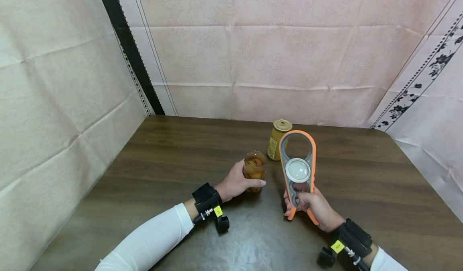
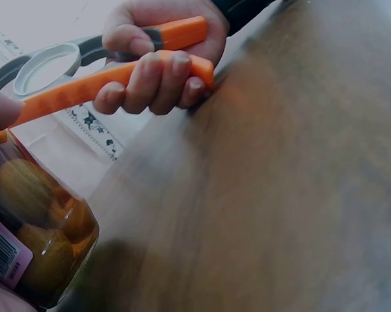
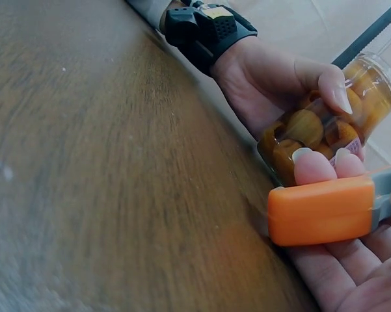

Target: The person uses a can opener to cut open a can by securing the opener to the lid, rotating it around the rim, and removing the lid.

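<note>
My left hand (image 1: 234, 184) grips a glass jar (image 1: 255, 168) of brownish whole fruit in liquid, its thumb across the near side. The jar's mouth is uncovered, and its clear rim shows in the right wrist view. To the right, my right hand (image 1: 320, 210) holds an orange-and-grey jar opener (image 1: 313, 158) by its handles, fingers curled round them. A round white lid (image 1: 298, 170) sits in the opener's smaller, lower ring, while the large top ring has nothing in it. A pink barcode label (image 2: 6, 250) is on the held jar.
Behind the opener a second jar (image 1: 275, 142) stands upright with a gold lid (image 1: 282, 125) on it. The brown wooden table (image 1: 195, 142) ends at pale cloth walls (image 1: 271, 62) at the back and sides. Each wrist wears a black camera strap (image 1: 207, 198).
</note>
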Demonstrator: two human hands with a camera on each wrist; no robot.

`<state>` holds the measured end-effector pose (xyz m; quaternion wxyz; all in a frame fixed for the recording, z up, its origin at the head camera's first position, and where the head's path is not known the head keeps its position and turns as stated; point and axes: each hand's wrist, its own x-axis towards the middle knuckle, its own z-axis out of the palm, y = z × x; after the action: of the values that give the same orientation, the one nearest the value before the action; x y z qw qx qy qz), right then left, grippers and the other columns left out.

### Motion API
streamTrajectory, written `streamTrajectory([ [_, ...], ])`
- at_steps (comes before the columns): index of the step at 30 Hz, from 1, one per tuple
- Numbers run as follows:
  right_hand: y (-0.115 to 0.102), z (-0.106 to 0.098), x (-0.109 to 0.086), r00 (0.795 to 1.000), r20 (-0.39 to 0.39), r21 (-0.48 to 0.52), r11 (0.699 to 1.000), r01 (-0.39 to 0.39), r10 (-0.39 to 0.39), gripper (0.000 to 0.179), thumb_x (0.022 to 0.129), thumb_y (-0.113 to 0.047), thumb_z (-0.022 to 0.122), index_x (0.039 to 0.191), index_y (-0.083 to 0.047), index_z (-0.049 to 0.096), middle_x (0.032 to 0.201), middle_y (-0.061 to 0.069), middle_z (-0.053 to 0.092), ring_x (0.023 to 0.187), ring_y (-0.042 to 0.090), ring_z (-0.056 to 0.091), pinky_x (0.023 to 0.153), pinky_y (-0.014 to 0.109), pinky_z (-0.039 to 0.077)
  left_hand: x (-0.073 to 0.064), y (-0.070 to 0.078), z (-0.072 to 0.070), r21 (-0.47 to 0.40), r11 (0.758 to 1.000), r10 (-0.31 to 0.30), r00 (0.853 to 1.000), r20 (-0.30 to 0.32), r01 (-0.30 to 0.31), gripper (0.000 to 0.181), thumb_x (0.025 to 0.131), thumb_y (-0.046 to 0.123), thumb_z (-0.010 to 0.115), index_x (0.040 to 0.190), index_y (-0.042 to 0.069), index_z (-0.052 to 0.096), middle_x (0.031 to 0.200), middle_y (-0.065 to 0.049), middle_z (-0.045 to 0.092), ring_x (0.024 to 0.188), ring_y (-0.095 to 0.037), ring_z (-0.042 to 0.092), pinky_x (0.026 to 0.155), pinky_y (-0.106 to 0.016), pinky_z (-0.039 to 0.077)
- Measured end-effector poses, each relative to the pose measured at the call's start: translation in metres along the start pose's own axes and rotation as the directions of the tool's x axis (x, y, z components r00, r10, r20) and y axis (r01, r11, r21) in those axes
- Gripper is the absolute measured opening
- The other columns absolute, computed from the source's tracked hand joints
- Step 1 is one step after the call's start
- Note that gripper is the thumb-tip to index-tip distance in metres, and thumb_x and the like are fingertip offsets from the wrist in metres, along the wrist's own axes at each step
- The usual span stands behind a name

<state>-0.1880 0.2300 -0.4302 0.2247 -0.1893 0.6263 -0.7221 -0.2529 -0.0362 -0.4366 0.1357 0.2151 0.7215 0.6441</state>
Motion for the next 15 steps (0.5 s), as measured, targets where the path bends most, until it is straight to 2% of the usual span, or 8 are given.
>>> streamTrajectory([
  [11,0.001,0.0,0.0,1.0,0.011,0.008,1.0,0.014,-0.014,0.031,0.093,0.008,0.03,0.111,0.002,0.055,0.094,0.004,0.065,0.082,0.016,0.069,0.08,0.041,0.062,0.007,-0.004,-0.012,0.004,1.0,0.008,0.999,-0.04,-0.008,0.054,0.087,0.015,0.08,0.134,0.014,0.055,0.121,-0.008,0.066,0.103,-0.016,0.065,0.088,-0.031,0.055],
  [15,0.0,0.0,0.0,1.0,0.011,0.01,1.0,0.016,-0.016,0.031,0.093,0.008,0.03,0.111,0.003,0.054,0.094,0.004,0.064,0.081,0.016,0.069,0.08,0.041,0.062,0.01,-0.005,-0.017,0.009,1.0,-0.005,0.998,-0.062,0.005,0.055,0.086,0.016,0.081,0.134,0.016,0.055,0.122,-0.007,0.065,0.106,-0.016,0.064,0.092,-0.032,0.054],
])
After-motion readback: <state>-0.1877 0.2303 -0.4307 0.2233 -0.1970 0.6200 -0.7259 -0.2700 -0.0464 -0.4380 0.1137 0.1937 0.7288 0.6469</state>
